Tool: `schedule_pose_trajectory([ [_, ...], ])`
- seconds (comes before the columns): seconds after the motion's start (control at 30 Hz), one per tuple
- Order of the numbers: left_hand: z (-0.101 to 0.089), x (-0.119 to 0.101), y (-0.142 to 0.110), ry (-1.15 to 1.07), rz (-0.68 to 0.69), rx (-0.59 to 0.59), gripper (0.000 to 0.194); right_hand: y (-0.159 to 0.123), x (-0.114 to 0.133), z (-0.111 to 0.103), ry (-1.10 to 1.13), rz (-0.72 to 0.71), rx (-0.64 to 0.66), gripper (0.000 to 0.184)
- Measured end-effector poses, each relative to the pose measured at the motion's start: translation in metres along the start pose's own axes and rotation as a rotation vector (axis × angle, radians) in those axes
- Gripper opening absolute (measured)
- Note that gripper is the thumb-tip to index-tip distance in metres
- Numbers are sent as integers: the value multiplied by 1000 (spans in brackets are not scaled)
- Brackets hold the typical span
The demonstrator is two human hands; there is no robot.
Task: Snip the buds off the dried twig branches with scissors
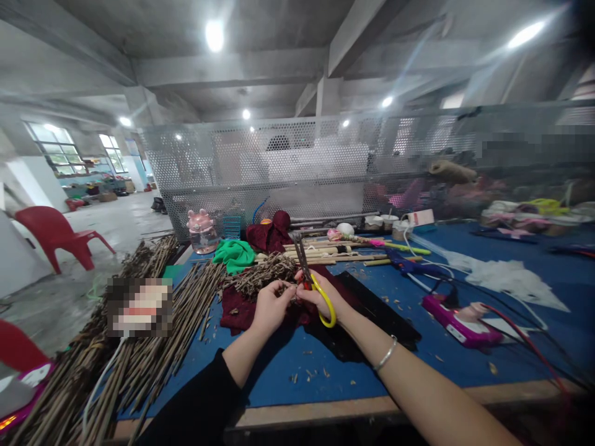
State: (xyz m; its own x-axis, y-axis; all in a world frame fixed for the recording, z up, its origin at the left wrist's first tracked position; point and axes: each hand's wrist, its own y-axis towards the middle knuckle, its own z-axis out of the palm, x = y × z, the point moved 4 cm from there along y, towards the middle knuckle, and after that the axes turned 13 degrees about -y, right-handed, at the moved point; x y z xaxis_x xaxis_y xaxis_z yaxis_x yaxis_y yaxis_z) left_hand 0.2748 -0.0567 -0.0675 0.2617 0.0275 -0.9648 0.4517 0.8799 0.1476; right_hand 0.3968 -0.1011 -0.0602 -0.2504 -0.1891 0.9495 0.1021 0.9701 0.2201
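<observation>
My left hand [271,305] is closed in a pinch on a bundle of dried brown twigs [260,275] that lies across a dark red cloth [242,310]. My right hand [320,294] meets it at the same spot and grips yellow-handled scissors [309,272], their blades pointing up and away. Both hands work over the blue table [325,365], close together and touching the twig bundle. A silver bracelet sits on my right wrist.
Long heaps of dry stalks [139,347] cover the table's left side. A green cloth [235,254], a pink jar [202,232], bamboo sticks [325,251], a blue glue gun [409,265], a pink power strip [460,325] with cables and white fabric [502,275] lie around. A perforated screen [325,167] stands behind; a red chair [56,235] stands at left.
</observation>
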Motion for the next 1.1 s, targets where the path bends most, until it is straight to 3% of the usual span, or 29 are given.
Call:
schedule_pose_trajectory([
  [0.27, -5, 9, 7, -291, -203, -51, 38, -1, 2, 3, 21, -7, -26, 38],
  [0.4, -1, 17, 5, -211, -256, 17, 35, -2, 2, 4, 43, -18, -52, 40],
  [0.5, -2, 15, 5, 40, -125, 43, 30, -3, 2, 4, 71, -15, -59, 42],
  [0.6, -9, 5, 7, 301, 100, -23, 26, -1, 0, 1, 45, -19, -87, 43],
  [0.77, -16, -11, 7, 590, 383, -124, 61, 3, -8, -4, 43, -8, -147, 44],
  [0.9, -13, -14, 4, 671, 416, -47, 23, 3, -7, -5, 60, 17, -165, 45],
  [1.1, 1, -16, -6, 532, 385, 109, 28, 2, -1, -5, 108, 3, -202, 45],
])
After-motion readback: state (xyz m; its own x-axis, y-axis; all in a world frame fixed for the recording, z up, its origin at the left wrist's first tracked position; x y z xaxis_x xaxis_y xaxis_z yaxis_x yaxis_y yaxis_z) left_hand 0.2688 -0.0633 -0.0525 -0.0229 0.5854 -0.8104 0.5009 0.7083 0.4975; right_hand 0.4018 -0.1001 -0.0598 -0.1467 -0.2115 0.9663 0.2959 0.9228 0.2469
